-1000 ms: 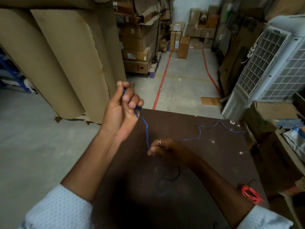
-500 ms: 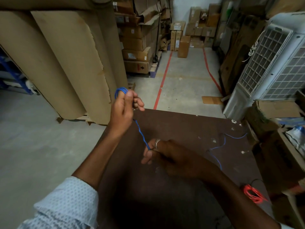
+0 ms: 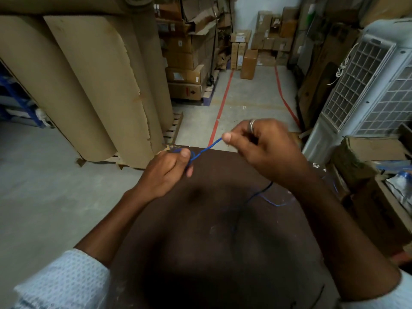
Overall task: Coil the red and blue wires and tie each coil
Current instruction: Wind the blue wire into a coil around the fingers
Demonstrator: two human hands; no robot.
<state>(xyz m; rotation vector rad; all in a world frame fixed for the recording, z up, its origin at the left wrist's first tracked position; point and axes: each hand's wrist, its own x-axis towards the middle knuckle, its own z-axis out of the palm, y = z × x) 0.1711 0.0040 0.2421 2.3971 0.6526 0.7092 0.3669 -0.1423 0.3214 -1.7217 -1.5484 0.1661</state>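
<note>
My left hand (image 3: 167,172) is closed around a small coil of the blue wire (image 3: 208,148) above the far edge of the dark brown table (image 3: 211,253). A short taut stretch of that wire runs up and right to my right hand (image 3: 263,150), which pinches it between thumb and forefinger. The loose tail of the wire drops behind my right wrist and trails over the table top on the right. The red wire is hidden by my right forearm.
Big cardboard rolls (image 3: 89,81) lean on the left beyond the table. A white grilled unit (image 3: 367,85) and open cartons (image 3: 374,157) crowd the right side. Stacked boxes (image 3: 187,63) line a concrete aisle with red floor lines ahead.
My right hand rose from the table to the far edge, carrying the wire up and over. My left hand dropped lower and turned. The loose tail on the table got shorter.
</note>
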